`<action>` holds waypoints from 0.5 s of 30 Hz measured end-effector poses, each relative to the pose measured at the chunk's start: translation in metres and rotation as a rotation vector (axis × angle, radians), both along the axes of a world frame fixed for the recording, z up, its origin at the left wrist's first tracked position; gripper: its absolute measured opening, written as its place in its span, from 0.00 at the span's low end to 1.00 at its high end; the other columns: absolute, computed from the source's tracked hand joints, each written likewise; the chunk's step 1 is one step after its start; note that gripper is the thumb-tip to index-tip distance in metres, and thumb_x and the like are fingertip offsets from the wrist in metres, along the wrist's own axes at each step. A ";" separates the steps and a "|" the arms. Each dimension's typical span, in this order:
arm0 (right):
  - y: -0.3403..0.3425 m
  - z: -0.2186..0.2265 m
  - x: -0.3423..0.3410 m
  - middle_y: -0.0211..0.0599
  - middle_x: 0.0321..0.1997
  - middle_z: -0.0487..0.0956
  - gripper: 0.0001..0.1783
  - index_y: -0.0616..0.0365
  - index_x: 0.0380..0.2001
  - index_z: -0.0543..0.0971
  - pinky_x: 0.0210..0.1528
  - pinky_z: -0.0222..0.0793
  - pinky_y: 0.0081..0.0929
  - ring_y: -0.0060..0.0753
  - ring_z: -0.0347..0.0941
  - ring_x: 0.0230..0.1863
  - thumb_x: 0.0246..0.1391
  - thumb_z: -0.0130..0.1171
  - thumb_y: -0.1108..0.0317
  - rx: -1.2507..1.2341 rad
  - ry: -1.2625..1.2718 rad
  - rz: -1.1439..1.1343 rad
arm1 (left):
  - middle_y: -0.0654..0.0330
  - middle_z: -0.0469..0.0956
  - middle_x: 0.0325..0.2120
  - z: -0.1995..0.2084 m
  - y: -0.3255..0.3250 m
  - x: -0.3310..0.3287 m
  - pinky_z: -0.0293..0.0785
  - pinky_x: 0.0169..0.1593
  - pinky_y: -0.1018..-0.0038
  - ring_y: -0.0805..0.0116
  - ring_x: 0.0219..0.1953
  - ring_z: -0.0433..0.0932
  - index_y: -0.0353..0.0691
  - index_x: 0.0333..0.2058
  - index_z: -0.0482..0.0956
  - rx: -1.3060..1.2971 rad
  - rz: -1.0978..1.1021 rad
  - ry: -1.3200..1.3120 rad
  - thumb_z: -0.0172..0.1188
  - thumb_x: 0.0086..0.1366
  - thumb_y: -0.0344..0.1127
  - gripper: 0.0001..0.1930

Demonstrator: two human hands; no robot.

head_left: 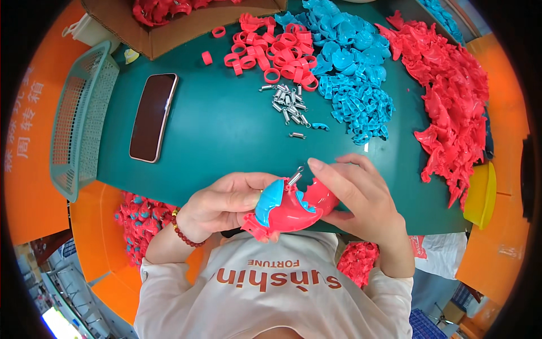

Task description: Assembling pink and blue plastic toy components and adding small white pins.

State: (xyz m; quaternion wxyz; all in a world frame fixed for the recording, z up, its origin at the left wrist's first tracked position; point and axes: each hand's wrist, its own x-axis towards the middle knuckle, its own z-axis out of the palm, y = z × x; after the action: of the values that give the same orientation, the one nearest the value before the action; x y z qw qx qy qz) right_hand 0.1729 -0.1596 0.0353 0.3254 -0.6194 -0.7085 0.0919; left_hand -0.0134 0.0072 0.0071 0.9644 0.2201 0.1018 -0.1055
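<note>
Close to my body, my left hand (228, 200) is closed around the left end of a glossy red plastic toy part (296, 216) with a blue panel (270, 202) on it. A toothed blue strip (304, 202) sits in its opening. A metal spring (294, 177) sticks up from the part's top edge. On the other side, my right hand (361, 195) grips a rounded red section (320, 198), thumb below and index finger near the spring's upper end. Whether that section is joined to the rest cannot be made out.
Beyond my hands on the green table (220, 130) lie loose springs (288, 101), red rings (274, 51), blue pieces (358, 101) and a red heap (446, 101). A phone (153, 117) and green basket (82, 121) are left; a yellow container (481, 195) is right.
</note>
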 end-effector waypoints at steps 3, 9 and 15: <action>-0.001 0.003 0.000 0.38 0.42 0.76 0.42 0.57 0.53 0.70 0.45 0.66 0.33 0.39 0.71 0.39 0.27 0.73 0.70 -0.056 0.092 -0.074 | 0.36 0.74 0.38 -0.004 -0.003 0.000 0.80 0.33 0.64 0.49 0.33 0.80 0.21 0.56 0.55 -0.027 -0.005 0.000 0.58 0.58 0.37 0.34; -0.003 0.017 0.005 0.37 0.44 0.76 0.43 0.58 0.52 0.71 0.43 0.66 0.32 0.40 0.70 0.39 0.25 0.75 0.69 -0.292 0.306 -0.026 | 0.36 0.70 0.46 -0.012 0.002 -0.005 0.79 0.38 0.62 0.47 0.38 0.79 0.24 0.57 0.56 -0.064 -0.079 -0.026 0.58 0.58 0.34 0.32; -0.013 0.001 0.007 0.39 0.52 0.73 0.46 0.62 0.56 0.67 0.52 0.66 0.30 0.34 0.68 0.54 0.27 0.76 0.69 -0.156 0.860 -0.327 | 0.40 0.62 0.56 -0.004 -0.011 -0.005 0.75 0.47 0.61 0.49 0.47 0.76 0.34 0.56 0.58 0.276 0.232 -0.117 0.57 0.61 0.30 0.26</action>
State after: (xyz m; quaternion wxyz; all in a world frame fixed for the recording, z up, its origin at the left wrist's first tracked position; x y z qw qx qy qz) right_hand 0.1801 -0.1726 0.0364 0.5522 -0.6514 -0.3931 0.3410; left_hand -0.0181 -0.0035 0.0034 0.9350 0.3429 0.0837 0.0342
